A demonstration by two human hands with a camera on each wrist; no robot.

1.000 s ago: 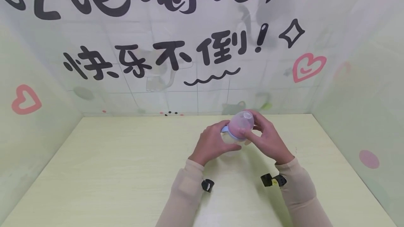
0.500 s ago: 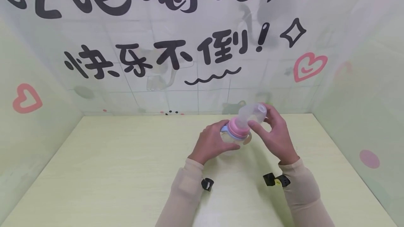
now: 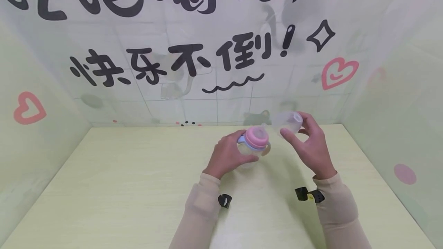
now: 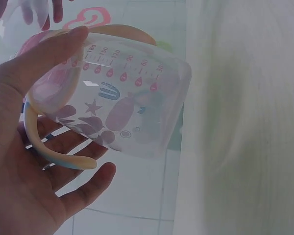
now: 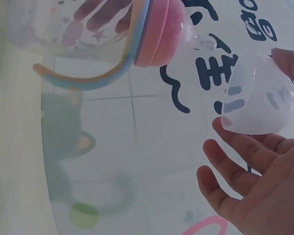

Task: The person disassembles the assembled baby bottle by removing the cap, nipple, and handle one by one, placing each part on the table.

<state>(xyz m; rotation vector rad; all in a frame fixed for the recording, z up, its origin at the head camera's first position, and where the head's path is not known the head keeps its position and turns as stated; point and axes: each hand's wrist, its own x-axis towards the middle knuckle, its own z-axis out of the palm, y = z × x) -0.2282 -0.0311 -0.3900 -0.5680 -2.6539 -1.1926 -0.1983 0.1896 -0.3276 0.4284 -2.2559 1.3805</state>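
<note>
A clear baby bottle point(image 4: 122, 93) with a pink collar point(image 3: 257, 137), a see-through teat point(image 5: 204, 42) and curved side handles is gripped by my left hand point(image 3: 228, 153). The thumb lies across its upper part and the fingers go round behind it. Printed measuring marks and sea-themed pictures show on its side in the left wrist view. My right hand point(image 3: 313, 145) pinches a translucent dome-shaped cap point(image 5: 257, 98) between thumb and fingers. The cap is apart from the bottle, to the right of the teat, with its opening facing left.
Both hands are over a pale wooden table point(image 3: 121, 187). A white printed backdrop point(image 3: 166, 110) with large dark lettering stands behind it, and pale side panels point(image 3: 391, 133) close in left and right. Wrist cameras on dark mounts point(image 3: 225, 201) sit at the sleeves.
The cap has come off the bottle's top and moved right with my right hand, baring the pink collar and teat. The left hand and bottle have shifted slightly left.
</note>
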